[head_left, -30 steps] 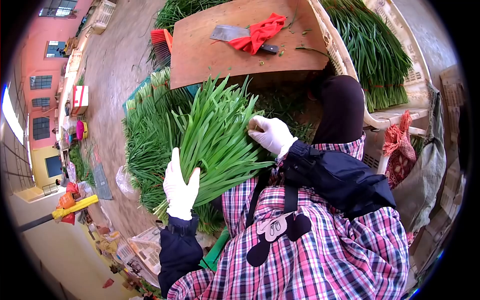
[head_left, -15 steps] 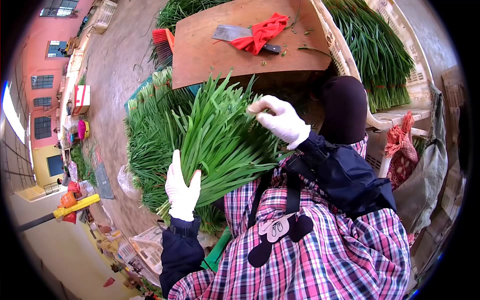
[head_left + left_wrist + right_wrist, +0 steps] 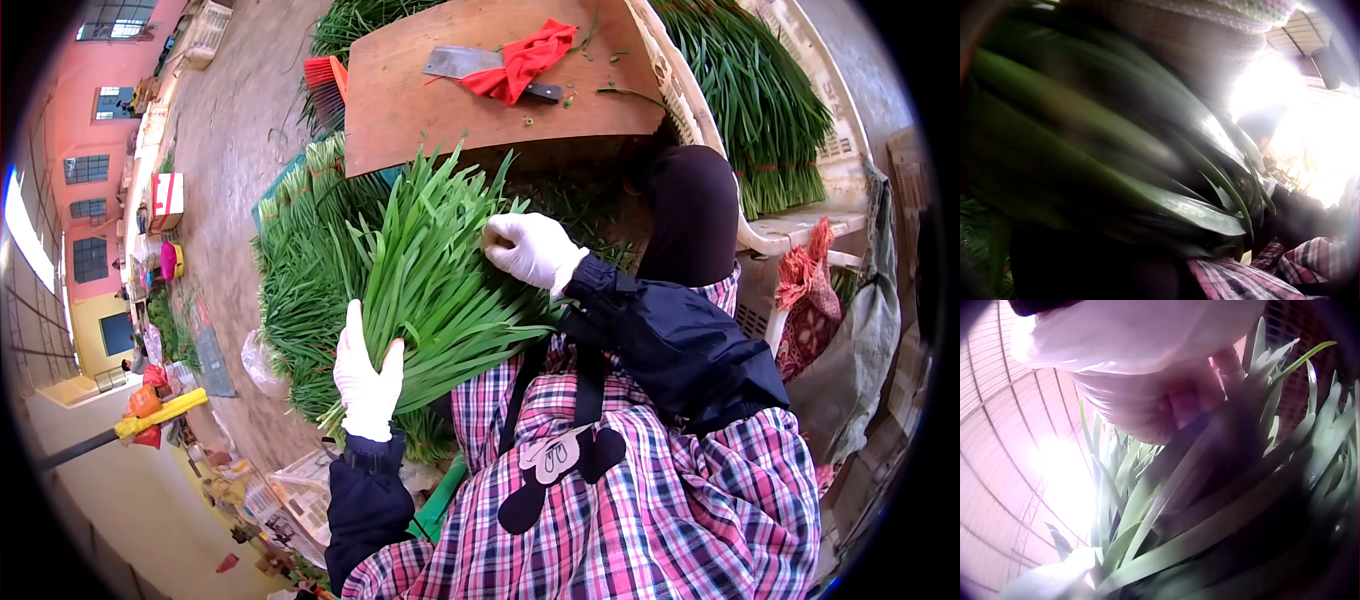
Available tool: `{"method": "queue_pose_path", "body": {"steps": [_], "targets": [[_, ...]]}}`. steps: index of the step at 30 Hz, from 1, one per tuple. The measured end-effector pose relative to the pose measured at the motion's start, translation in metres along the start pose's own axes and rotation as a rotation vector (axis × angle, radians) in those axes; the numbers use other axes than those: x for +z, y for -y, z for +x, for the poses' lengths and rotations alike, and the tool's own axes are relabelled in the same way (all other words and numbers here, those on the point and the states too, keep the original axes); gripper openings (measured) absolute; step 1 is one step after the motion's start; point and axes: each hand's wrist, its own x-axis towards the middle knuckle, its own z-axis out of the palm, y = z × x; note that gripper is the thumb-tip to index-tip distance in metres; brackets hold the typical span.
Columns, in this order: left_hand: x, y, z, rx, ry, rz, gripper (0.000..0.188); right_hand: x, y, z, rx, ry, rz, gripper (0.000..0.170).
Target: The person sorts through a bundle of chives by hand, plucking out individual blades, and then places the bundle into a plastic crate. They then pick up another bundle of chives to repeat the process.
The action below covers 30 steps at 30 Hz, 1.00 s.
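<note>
A big loose bunch of garlic chives (image 3: 430, 290) lies across my lap in the head view, its long flat leaves fanned toward the board. My gloved left hand (image 3: 368, 375) grips it near the stem end, thumb on the near side; pale stem ends poke out past the wrist. In the left wrist view, broad leaves (image 3: 1116, 169) fill the picture and hide the fingers. At the leaf tips, my gloved right hand (image 3: 532, 250) has thumb and finger curled together, pinching at the leaves. The right wrist view shows its curled fingers (image 3: 1210, 387) right against the leaves.
Ahead is a wooden board (image 3: 420, 110) with a cleaver (image 3: 465, 62) and a red cloth (image 3: 525, 62). Tied chive bundles (image 3: 315, 270) are heaped at left. A pale crate (image 3: 755, 235) of bundles stands at right. A red brush (image 3: 322, 78) is beside the board.
My right hand drew back to the right from the leaf tips, then came back left to them. The left hand and the bunch stayed nearly still.
</note>
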Motion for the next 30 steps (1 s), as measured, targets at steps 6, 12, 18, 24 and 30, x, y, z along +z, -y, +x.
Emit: {"method": "queue_pose_path", "body": {"steps": [6, 12, 18, 24, 30], "targets": [[0.000, 0.000, 0.000, 0.008, -0.014, -0.006, 0.077, -0.017, -0.005, 0.000, 0.402, -0.356, 1.089, 0.009], [0.000, -0.002, -0.001, 0.000, -0.017, -0.012, 0.077, -0.025, 0.003, 0.004, -0.120, -0.112, 0.291, 0.024], [0.000, -0.001, -0.001, 0.004, -0.005, 0.002, 0.077, 0.003, 0.011, 0.009, -0.172, -0.061, 0.211, 0.025], [-0.001, -0.004, 0.001, -0.011, 0.006, 0.028, 0.078, 0.010, 0.015, 0.013, -0.287, -0.127, 0.336, 0.012], [0.001, -0.003, 0.001, 0.002, -0.004, 0.027, 0.079, 0.015, 0.024, 0.003, 0.118, -0.013, 0.863, 0.006]]}}
